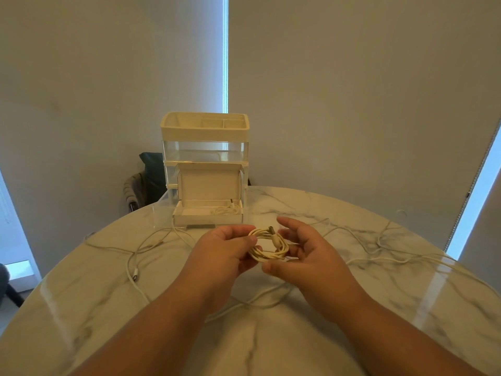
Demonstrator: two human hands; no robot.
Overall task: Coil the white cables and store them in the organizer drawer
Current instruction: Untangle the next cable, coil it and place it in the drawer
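A coiled white cable [268, 246] hangs above the table's middle between both hands. My left hand [225, 251] pinches the coil's left side with thumb and fingers. My right hand [303, 251] cups the right side, fingers spread loosely, thumb under the coil. Behind stands a cream and clear organizer [205, 147] with its bottom drawer [162, 213] pulled out. An open white box [208, 210] sits in the drawer and holds another coiled cable [226, 210]. Loose white cables lie on the left [132, 256] and right [379, 240].
The round marble table [406, 308] curves away at left and right edges. One more loose cable [254, 302] loops under my forearms. A dark chair [143, 183] stands behind the table's far left. Blinds cover the windows behind.
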